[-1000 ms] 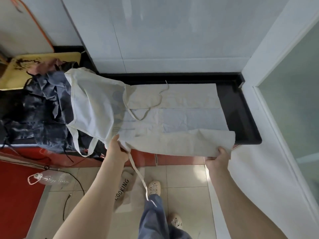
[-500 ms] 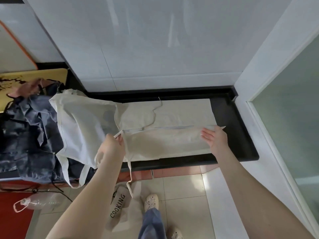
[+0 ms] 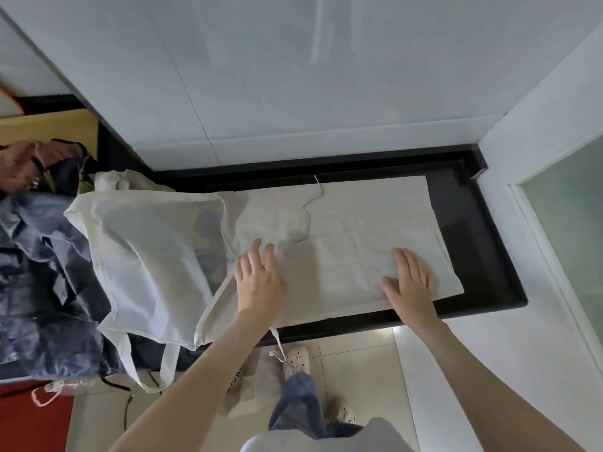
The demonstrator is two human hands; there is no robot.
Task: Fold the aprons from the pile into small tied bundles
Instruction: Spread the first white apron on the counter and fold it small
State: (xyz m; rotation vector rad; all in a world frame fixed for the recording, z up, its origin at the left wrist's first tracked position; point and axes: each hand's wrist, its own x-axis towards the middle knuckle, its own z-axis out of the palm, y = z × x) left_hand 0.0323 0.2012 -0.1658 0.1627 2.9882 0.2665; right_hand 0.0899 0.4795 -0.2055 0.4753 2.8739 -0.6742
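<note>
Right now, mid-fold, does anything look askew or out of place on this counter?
Slightly. One tie strap dangles off the counter at its front edge toward the floor, and the white apron lies draped unevenly over the dark pile. The left hand and right hand press flat on the folded section.

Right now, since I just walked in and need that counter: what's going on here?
A person is folding a cream apron on the black counter. The left hand and right hand press flat, fingers straight, on its folded-over panel. The apron's other end drapes over a pile of dark blue cloth, and one tie hangs off the counter's front edge.
</note>
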